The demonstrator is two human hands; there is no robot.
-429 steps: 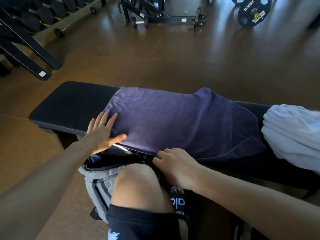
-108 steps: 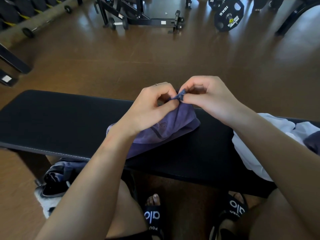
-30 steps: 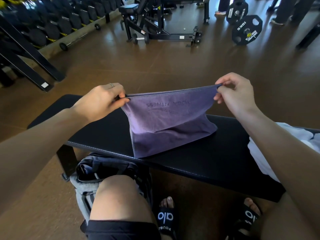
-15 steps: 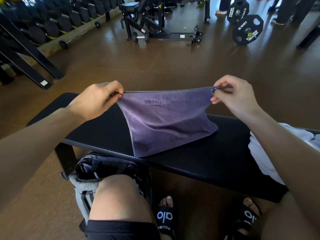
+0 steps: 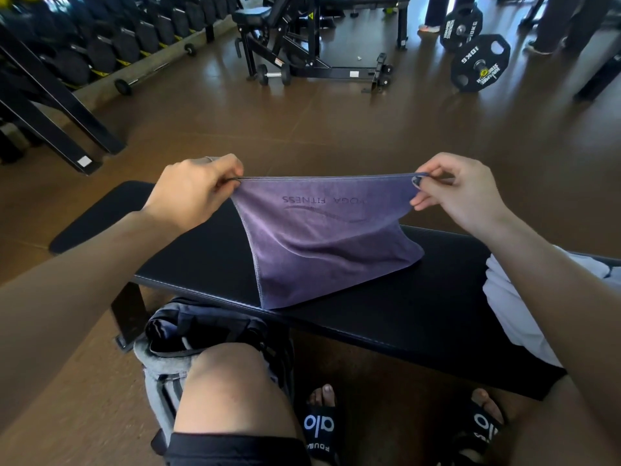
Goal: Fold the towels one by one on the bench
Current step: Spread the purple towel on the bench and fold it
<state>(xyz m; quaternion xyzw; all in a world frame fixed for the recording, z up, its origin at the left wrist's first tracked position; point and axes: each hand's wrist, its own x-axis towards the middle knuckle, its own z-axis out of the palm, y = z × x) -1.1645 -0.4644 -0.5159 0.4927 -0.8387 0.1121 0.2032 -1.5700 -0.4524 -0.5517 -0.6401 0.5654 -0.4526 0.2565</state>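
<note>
At mid-frame the purple towel [image 5: 322, 243] hangs stretched between both hands: the left hand [image 5: 193, 193] pinches its upper left corner, the right hand [image 5: 460, 193] its upper right (lettering upside down), lower edge resting on the black bench [image 5: 403, 317].

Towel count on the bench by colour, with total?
Purple towel, pinched at its top corners by the left hand and right hand: 1
White towel pile, number of pieces unclear: 1
Total: 2 on the bench
</note>
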